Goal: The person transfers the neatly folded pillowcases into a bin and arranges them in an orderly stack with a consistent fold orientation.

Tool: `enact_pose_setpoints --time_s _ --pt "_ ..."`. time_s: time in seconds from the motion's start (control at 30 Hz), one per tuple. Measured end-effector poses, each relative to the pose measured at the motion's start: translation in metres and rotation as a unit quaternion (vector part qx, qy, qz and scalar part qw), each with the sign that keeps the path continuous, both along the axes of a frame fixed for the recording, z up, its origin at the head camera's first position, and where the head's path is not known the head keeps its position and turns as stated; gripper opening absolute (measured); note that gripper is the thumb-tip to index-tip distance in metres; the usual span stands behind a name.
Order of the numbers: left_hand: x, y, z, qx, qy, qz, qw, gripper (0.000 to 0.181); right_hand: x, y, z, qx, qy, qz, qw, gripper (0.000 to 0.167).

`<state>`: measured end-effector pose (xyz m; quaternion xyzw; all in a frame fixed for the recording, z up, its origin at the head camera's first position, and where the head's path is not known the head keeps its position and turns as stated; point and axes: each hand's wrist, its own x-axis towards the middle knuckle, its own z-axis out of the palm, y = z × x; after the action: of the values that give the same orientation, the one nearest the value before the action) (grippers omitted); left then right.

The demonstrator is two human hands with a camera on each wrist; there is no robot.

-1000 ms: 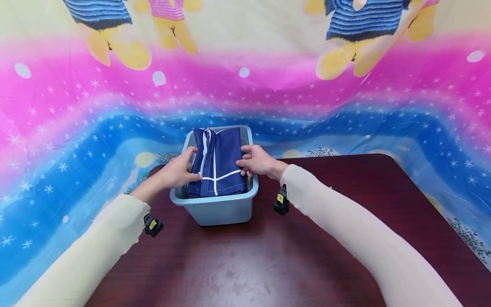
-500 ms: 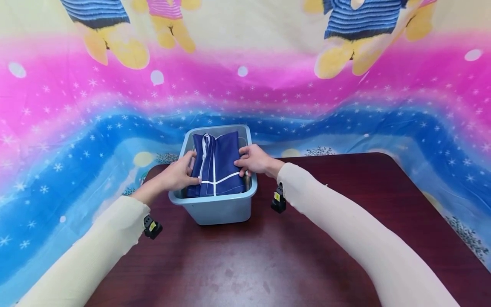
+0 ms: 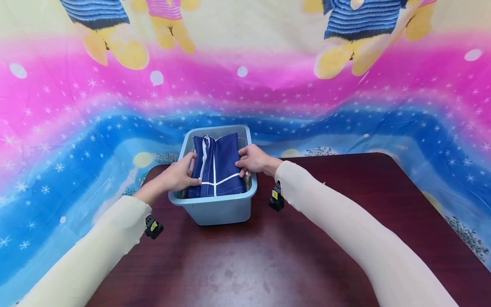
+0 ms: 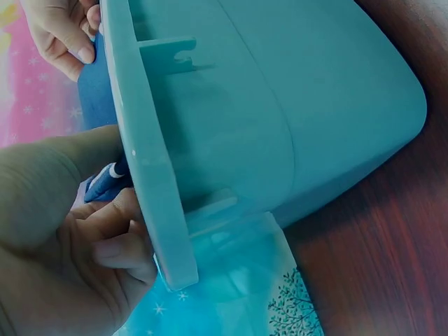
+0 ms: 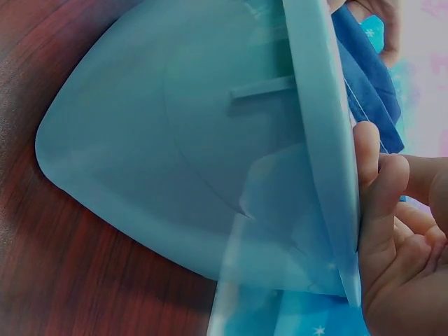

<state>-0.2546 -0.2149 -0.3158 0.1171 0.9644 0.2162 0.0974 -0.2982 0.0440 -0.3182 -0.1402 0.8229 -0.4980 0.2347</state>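
Observation:
A folded navy cloth point(image 3: 227, 158) with white trim lies inside a grey-blue plastic bin point(image 3: 220, 212), its top at about rim height. At the cloth's left side my left hand point(image 3: 177, 174) grips it, thumb on top and fingers down the side. My right hand point(image 3: 254, 159) pinches the opposite edge near the bin's right rim. In the left wrist view, blue fabric point(image 4: 108, 180) shows between the left thumb and fingers. The right wrist view has the right fingers point(image 5: 381, 199) beside the rim, some touching it. What lies beneath the cloth is hidden.
The bin stands on a dark reddish-brown table point(image 3: 345, 179), near its back left edge. Behind it hangs a printed curtain point(image 3: 276, 76) in pink and blue. Small black cameras point(image 3: 154, 227) are strapped at both cuffs.
The cloth has sunk lower into the bin and its far edge has dropped below the back rim. Both hands have kept their hold, shifting only slightly.

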Motion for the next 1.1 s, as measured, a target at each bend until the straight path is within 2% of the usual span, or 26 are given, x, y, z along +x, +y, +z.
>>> enact_pose_setpoints --time_s 0.17,0.37,0.53,0.77,0.93,1.1 --pt "0.0005 0.0004 -0.0001 -0.03 0.015 0.01 0.9994 0.082 -0.001 -0.0005 0.0 0.006 -0.002 -0.001 1.0 0.063" --pt "0.0034 -0.0002 -0.0019 -0.062 0.012 0.032 0.9975 0.083 -0.0017 -0.0029 -0.0022 0.005 -0.004 -0.007 1.0 0.062" --pt "0.0049 0.0001 -0.0042 -0.081 0.022 0.033 0.9959 0.084 -0.0017 -0.0043 -0.0022 0.005 -0.002 -0.009 0.9999 0.062" --pt "0.0054 0.0033 -0.007 -0.118 0.037 0.037 0.9916 0.09 -0.0009 -0.0058 0.0013 0.034 0.007 0.01 0.9993 0.062" --pt "0.0069 0.0054 -0.0082 -0.123 0.044 0.042 0.9905 0.088 0.0 -0.0072 0.0027 0.06 0.017 0.023 0.9978 0.062" --pt "0.0072 0.0063 -0.0099 -0.127 0.044 0.052 0.9895 0.088 0.0012 -0.008 0.0025 0.063 0.014 0.025 0.9976 0.062"
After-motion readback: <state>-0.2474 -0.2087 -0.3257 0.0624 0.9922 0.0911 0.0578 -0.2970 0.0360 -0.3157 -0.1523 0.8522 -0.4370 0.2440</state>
